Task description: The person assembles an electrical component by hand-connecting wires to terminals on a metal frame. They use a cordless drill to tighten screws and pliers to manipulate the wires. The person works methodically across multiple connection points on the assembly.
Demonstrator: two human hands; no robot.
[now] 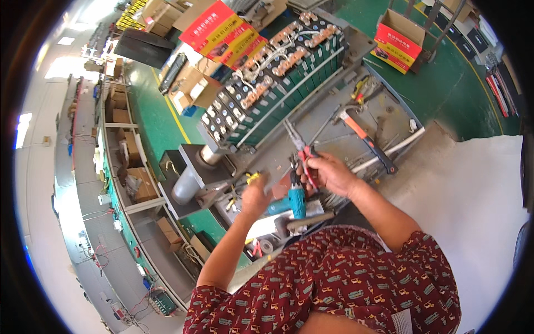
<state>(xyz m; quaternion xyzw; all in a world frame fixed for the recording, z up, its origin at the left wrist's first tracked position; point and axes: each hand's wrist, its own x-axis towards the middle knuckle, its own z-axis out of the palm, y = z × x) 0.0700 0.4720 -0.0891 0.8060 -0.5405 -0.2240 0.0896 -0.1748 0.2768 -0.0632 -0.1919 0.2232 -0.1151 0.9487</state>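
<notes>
My right hand (331, 173) is closed round the red handles of a pair of pliers (298, 142), whose long grey jaws point up toward the battery pack (278, 69). My left hand (256, 199) is closed and somewhat blurred. A small yellow thing (253, 177) shows at its fingertips, too small to name. Between and below both hands lies a teal power drill (296, 201). To the right of the pliers, a hammer (364, 136) with an orange and black handle rests on the grey metal cart top (334, 133).
Yellow-handled pliers (364, 90) lie at the cart's far right. A red and yellow carton (222, 33) stands behind the pack, another carton (397, 42) on the green floor. Left of the cart are a grey cylinder (186, 186) and shelving (136, 167). Tape (266, 245) lies near me.
</notes>
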